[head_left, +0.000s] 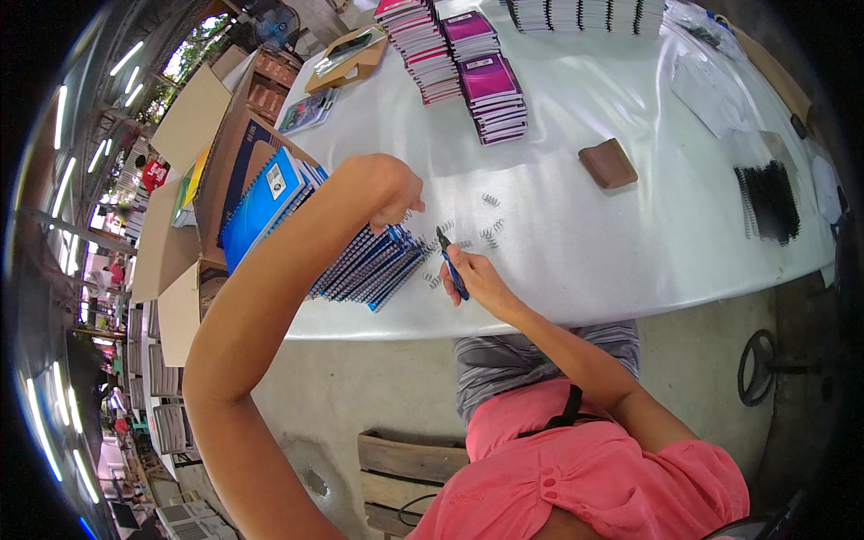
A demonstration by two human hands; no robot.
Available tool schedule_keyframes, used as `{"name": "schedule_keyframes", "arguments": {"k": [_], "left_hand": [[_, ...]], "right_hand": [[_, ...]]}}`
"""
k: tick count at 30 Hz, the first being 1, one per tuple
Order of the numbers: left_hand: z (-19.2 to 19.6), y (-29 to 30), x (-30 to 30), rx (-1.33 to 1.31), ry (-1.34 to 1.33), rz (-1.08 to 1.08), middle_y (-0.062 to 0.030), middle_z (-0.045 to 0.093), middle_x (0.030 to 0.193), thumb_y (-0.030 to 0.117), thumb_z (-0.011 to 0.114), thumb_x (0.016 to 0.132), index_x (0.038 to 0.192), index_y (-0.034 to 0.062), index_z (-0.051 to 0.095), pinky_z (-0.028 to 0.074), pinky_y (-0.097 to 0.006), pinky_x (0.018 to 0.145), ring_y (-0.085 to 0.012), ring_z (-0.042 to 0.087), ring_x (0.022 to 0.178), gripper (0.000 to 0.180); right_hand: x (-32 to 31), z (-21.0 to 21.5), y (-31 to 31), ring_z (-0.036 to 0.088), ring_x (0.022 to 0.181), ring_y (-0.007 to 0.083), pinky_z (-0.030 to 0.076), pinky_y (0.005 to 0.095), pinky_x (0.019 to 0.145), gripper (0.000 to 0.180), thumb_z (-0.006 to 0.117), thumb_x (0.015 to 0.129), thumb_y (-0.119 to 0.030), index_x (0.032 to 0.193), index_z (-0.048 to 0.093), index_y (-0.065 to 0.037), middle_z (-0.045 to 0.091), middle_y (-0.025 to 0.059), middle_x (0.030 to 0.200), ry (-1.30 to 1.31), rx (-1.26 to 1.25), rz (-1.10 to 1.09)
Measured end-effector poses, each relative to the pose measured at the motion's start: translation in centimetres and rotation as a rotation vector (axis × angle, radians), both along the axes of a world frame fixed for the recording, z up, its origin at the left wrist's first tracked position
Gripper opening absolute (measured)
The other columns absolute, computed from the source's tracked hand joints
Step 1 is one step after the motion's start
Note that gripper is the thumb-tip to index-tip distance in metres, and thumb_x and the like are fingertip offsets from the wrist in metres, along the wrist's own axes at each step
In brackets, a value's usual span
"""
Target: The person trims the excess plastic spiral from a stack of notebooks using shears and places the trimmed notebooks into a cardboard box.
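My right hand is closed round a pair of dark blue pliers, their dark jaws pointing up and away from me. My left hand is bent inward above the blue spiral notebooks; its fingers are curled together, and whatever they pinch is hidden. These notebooks lie stacked in a slanting row with their wire spines toward the pliers. Another blue spiral notebook leans behind my left forearm. Short cut-off pieces of wire coil are scattered on the table around the plier tips.
An open cardboard box stands at the left edge of the white table. Pink and purple notebook stacks and more spiral-bound books sit at the back. To the right are a brown wallet-like item and a bundle of black coils.
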State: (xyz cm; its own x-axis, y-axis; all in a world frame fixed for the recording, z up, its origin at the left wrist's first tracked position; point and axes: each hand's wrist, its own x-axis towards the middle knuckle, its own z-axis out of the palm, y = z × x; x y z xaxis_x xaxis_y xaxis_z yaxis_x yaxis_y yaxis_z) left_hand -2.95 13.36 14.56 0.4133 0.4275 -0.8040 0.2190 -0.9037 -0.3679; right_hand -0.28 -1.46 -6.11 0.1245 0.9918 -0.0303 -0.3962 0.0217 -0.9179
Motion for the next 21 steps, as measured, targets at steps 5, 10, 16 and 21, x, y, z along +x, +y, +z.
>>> {"name": "schedule_keyframes", "arguments": {"k": [5, 10, 16, 21], "left_hand": [[0.3, 0.0, -1.0, -0.17, -0.141, -0.035, -0.0093, 0.063, 0.122, -0.009, 0.063, 0.06, 0.131, 0.0295, 0.057, 0.051, -0.038, 0.085, -0.03, 0.06, 0.109, 0.081], [1.0, -0.3, -0.8, -0.285, -0.276, -0.012, -0.0185, 0.059, 0.125, -0.016, 0.048, 0.062, 0.132, 0.0229, 0.055, 0.047, -0.038, 0.095, -0.0339, 0.058, 0.115, 0.081], [-0.6, 0.3, -1.0, -0.301, -0.402, 0.008, -0.0193, 0.059, 0.124, -0.012, 0.054, 0.067, 0.136, 0.0226, 0.051, 0.047, -0.041, 0.094, -0.0358, 0.059, 0.112, 0.077], [-0.4, -0.2, -1.2, -0.319, -0.344, -0.026, -0.0186, 0.062, 0.12, -0.005, 0.062, 0.068, 0.138, 0.0247, 0.048, 0.047, -0.042, 0.093, -0.0372, 0.058, 0.11, 0.078]], "right_hand": [[-1.6, 1.2, 0.1, 0.054, 0.049, 0.0133, 0.045, 0.0268, 0.048, 0.061, 0.038, 0.096, -0.057, 0.08, 0.056, -0.001, 0.055, 0.0056, 0.06, -0.016, 0.01, 0.101], [-3.1, 5.3, -0.1, 0.06, 0.065, 0.0202, 0.052, 0.0341, 0.064, 0.074, 0.027, 0.092, -0.069, 0.091, 0.057, -0.001, 0.059, 0.009, 0.073, 0.229, -0.139, 0.314], [-4.0, 6.5, 0.8, 0.061, 0.069, 0.0232, 0.053, 0.0396, 0.068, 0.078, 0.025, 0.089, -0.073, 0.094, 0.057, -0.002, 0.059, 0.0107, 0.077, 0.391, -0.186, 0.397], [-3.7, 7.0, 0.8, 0.06, 0.067, 0.0232, 0.052, 0.0388, 0.069, 0.079, 0.024, 0.087, -0.075, 0.092, 0.056, -0.003, 0.058, 0.0094, 0.076, 0.456, -0.228, 0.39]]}}
